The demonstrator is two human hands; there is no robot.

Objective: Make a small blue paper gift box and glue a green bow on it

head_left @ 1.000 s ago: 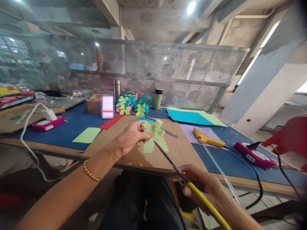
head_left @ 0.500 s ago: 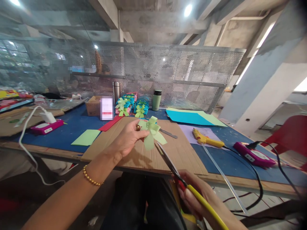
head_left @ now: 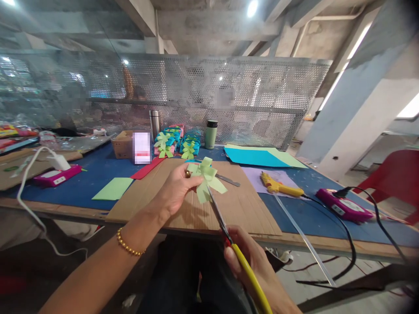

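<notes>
Between the thumb and fingers of my left hand [head_left: 180, 185] is a light green paper bow [head_left: 205, 176] with loops on top and tails hanging below. My right hand [head_left: 247, 257] grips yellow-handled scissors [head_left: 220, 218]. Their narrow blades point up and away from me, and the tips overlap the lower tails of the bow; I cannot tell whether paper lies between them. Under both hands lies a brown cardboard sheet [head_left: 248, 213]. A flat grey metal strip [head_left: 228, 179] rests on it just behind the bow.
Blue and pink paper pieces with green bows [head_left: 189, 148] stand at the back near a green tumbler [head_left: 211, 134] and a cardboard box [head_left: 121, 146]. A yellow glue gun [head_left: 278, 186] lies on the right, its cord near a purple power strip [head_left: 342, 205]. Green paper [head_left: 113, 189] lies left.
My right hand has moved left and up, bringing the scissor tips from beside the bow onto its tails. My left hand holds the bow almost still. The whole view has shifted slightly.
</notes>
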